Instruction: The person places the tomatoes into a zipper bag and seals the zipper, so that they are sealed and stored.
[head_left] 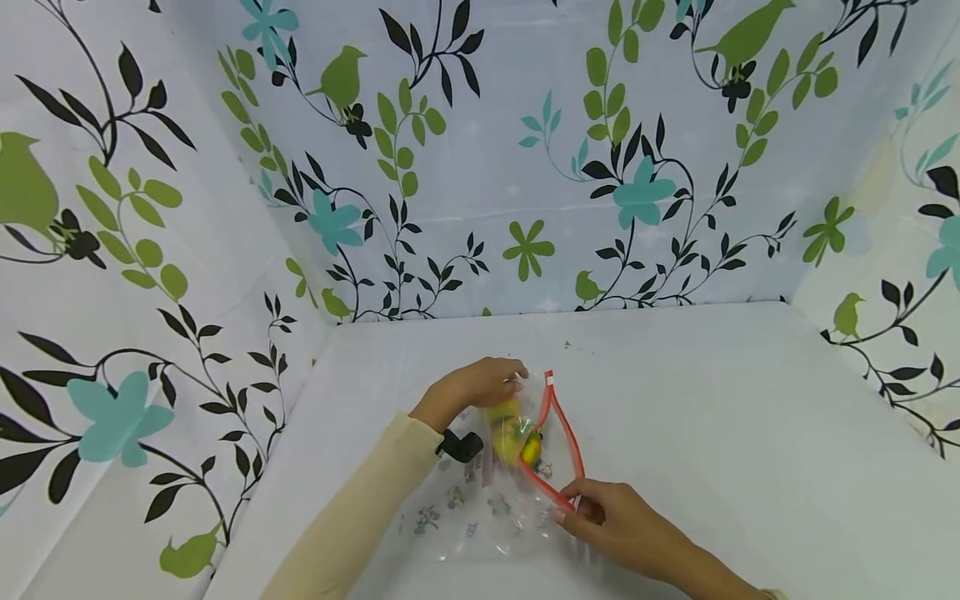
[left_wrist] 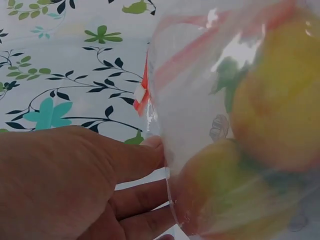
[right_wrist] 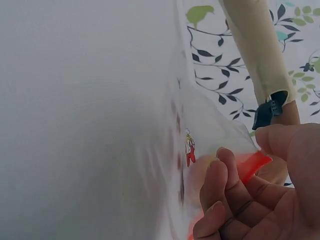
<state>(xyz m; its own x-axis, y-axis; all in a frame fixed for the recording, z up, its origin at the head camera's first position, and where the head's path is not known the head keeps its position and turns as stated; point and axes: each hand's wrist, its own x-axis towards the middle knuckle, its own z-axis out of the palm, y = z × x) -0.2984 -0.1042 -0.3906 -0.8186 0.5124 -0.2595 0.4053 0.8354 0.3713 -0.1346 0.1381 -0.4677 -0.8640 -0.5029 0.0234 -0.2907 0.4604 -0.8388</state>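
Note:
A clear zip bag (head_left: 465,533) with a red zip strip and small printed figures lies on the white table, its mouth spread apart towards the right. Inside are several yellow fruits, some with a reddish blush and green leaves; two fruits (left_wrist: 280,95) show large through the plastic in the left wrist view. My left hand (head_left: 483,382) pinches the far edge of the bag between thumb and fingers, beside the fruits. Near the bag's close corner, my right hand (head_left: 618,525) pinches the red strip (right_wrist: 255,166) between thumb and fingers. Plastic glare blurs part of the contents.
The white table (head_left: 712,400) extends to both sides of the bag. A patterned cloth (head_left: 480,167) with leaves, birds and flowers hangs behind and along the sides. A black wrist device (head_left: 461,447) sits at the left cuff, close to the bag.

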